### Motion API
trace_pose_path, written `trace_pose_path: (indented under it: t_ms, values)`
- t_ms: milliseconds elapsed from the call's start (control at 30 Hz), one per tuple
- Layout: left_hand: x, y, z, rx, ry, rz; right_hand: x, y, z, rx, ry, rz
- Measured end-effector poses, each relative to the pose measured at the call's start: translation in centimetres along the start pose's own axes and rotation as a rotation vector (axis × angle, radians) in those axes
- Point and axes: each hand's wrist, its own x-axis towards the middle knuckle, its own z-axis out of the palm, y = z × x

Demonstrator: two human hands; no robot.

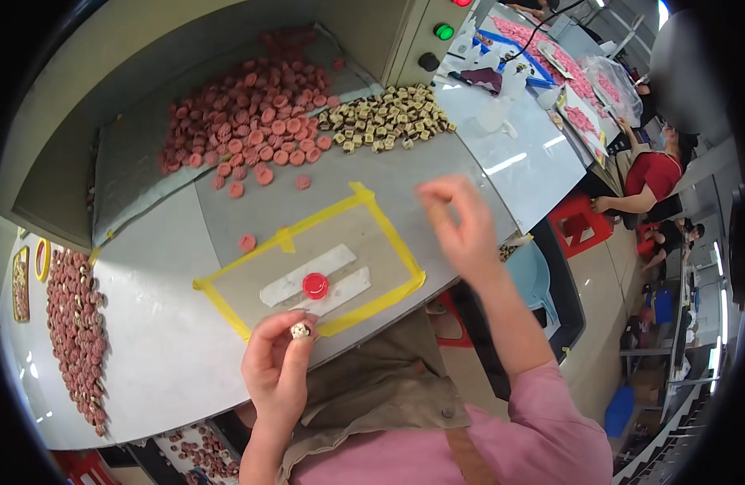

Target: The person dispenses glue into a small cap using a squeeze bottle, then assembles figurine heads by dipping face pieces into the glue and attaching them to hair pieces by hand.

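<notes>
My left hand (277, 368) pinches a small cream-and-dark piece (300, 330) between thumb and fingers, just in front of the work area. Beyond it, a round red cap-like piece (315, 285) rests between two whitish strips (308, 275) inside a yellow tape frame (389, 234). My right hand (468, 230) is raised to the right of the frame, slightly blurred. Its fingers are half bent with a gap between thumb and forefinger, and I see nothing in them. Farther off lie a heap of pinkish-red fluted cup-shaped pieces (251, 121) and a pile of cream-and-dark pieces (393, 117).
A beige cabinet with a green button (444, 31) overhangs the table's far side. Brownish-red pieces (75, 339) cover the left table. A light blue dustpan-like item (532, 275) is below the right edge. A red stool (578, 222) and a person in red (655, 178) are farther right.
</notes>
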Motion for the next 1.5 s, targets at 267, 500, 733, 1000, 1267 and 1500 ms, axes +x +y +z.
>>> trace_pose_path:
  t_ms: [267, 500, 733, 1000, 1267, 1500]
  values:
    - [0.5, 0.4, 1.0, -0.003, 0.013, -0.067, 5.3, 8.8, -5.9, -0.329, 0.127, 0.183]
    - [0.3, 0.4, 1.4, 0.1, 0.01, 0.031, 5.7, 19.5, -9.6, -0.666, 0.11, 0.461]
    - [0.4, 0.6, 1.2, 0.165, -0.034, -0.068, 5.1, 27.1, -12.1, -0.729, 0.061, 0.324]
    - [1.2, 0.0, -0.1, 0.144, -0.188, 0.015, -0.5, 2.6, -4.0, 0.31, -0.183, 0.459]
    - [1.1, 0.1, -0.4, 0.117, -0.205, -0.025, -2.0, -7.6, 3.8, 0.625, -0.615, 0.12]
    - [1.0, -0.3, 0.0, 0.236, -0.15, 0.072, -1.0, -8.8, 5.5, 0.558, -0.658, 0.087]
